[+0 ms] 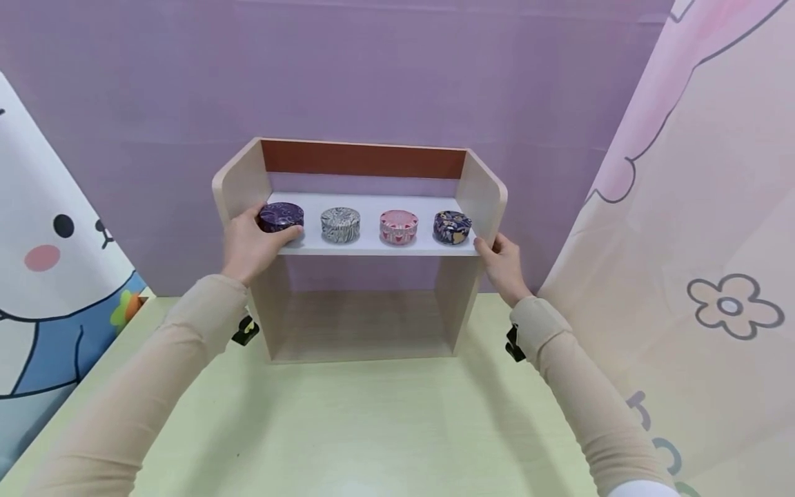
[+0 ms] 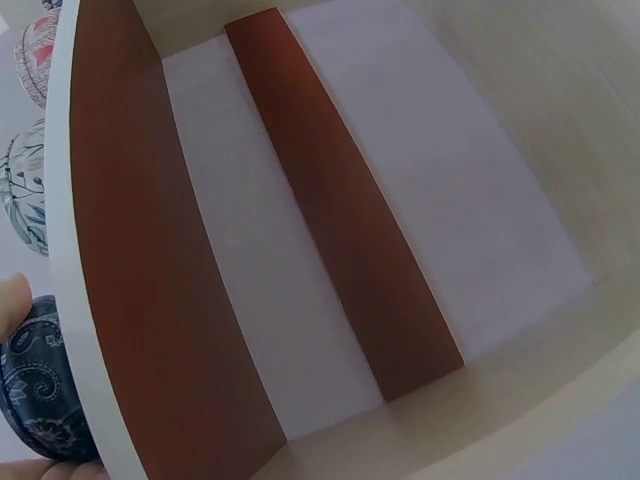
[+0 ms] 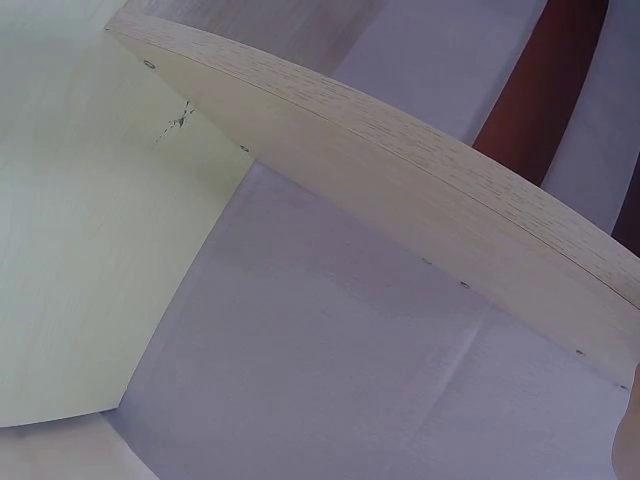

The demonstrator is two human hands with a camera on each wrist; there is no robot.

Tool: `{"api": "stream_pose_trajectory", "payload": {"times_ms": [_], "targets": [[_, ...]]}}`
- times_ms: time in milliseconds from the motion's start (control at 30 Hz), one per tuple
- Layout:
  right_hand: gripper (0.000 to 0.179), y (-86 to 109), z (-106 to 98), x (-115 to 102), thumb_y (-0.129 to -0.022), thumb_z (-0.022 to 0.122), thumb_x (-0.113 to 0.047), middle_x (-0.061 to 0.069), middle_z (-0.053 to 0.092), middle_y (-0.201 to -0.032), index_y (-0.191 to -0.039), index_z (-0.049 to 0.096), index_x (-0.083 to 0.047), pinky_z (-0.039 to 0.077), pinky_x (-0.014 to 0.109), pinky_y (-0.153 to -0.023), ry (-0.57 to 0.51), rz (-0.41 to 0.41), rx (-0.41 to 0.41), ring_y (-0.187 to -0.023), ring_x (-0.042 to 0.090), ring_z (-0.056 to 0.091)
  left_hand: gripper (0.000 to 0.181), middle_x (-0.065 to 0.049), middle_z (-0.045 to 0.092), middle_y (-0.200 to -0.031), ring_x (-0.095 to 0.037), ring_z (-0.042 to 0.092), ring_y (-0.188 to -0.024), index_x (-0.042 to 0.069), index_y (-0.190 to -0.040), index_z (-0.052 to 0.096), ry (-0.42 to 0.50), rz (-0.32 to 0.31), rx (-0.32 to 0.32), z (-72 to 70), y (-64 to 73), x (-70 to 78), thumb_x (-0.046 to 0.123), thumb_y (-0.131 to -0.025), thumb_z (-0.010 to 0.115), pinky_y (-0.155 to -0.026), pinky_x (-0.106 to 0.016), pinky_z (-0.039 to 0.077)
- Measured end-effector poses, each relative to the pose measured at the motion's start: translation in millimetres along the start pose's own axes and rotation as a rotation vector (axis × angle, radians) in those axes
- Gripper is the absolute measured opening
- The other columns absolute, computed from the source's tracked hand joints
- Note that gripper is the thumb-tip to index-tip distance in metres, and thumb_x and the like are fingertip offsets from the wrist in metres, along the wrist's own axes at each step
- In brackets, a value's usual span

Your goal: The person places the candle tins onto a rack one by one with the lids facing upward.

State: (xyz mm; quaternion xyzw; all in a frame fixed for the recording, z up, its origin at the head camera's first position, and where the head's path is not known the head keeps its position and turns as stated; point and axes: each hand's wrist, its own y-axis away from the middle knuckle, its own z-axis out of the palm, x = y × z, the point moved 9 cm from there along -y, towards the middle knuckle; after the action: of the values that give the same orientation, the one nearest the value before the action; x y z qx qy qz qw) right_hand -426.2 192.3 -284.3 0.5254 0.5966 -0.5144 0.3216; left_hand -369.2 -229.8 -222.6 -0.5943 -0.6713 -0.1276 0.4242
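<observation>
A small wooden shelf unit (image 1: 486, 193) has a white upper board (image 1: 369, 248) bearing a row of round patterned tins. At the row's left end, my left hand (image 1: 248, 243) grips a dark purple tin (image 1: 281, 215) between thumb and fingers. The left wrist view shows this paisley-patterned tin (image 2: 40, 390) with the thumb on one side and fingers on the other. My right hand (image 1: 504, 266) holds the unit's right side panel by its front edge, thumb near the white board. Only a sliver of that hand (image 3: 628, 440) appears in the right wrist view.
Beside the held tin stand a white-and-grey leafy tin (image 1: 340, 225), a pink tin (image 1: 399, 228) and a dark blue floral tin (image 1: 452, 228). A lower compartment (image 1: 366, 324) lies under the board. The unit stands on a pale green table (image 1: 373, 428) before a purple backdrop (image 1: 385, 76).
</observation>
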Motion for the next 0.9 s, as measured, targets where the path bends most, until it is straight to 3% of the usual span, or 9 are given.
{"api": "stream_pose_trajectory", "payload": {"times_ms": [467, 900], "targets": [[0.044, -0.9, 0.3, 1.7, -0.092, 0.053, -0.029, 0.016, 0.056, -0.123, -0.127, 0.051, -0.003, 0.044, 0.038, -0.095, 0.023, -0.010, 0.013, -0.107, 0.023, 0.053, 0.086, -0.028, 0.047, -0.130, -0.040, 0.045, -0.117, -0.001, -0.141, 0.030, -0.091, 0.023, -0.021, 5.1, -2.4, 0.5, 0.043, -0.076, 0.068, -0.099, -0.050, 0.036], [0.043, -0.1, -0.2, -0.2, -0.091, 0.053, -0.028, 0.016, 0.057, -0.123, -0.127, 0.052, -0.003, 0.045, 0.039, -0.095, 0.020, -0.020, 0.017, -0.108, 0.024, 0.054, 0.081, -0.031, 0.048, -0.125, -0.042, 0.047, -0.111, -0.007, -0.135, 0.032, -0.160, -0.002, -0.117, 7.2, -3.1, 5.2, 0.044, -0.080, 0.064, -0.096, -0.051, 0.038]]}}
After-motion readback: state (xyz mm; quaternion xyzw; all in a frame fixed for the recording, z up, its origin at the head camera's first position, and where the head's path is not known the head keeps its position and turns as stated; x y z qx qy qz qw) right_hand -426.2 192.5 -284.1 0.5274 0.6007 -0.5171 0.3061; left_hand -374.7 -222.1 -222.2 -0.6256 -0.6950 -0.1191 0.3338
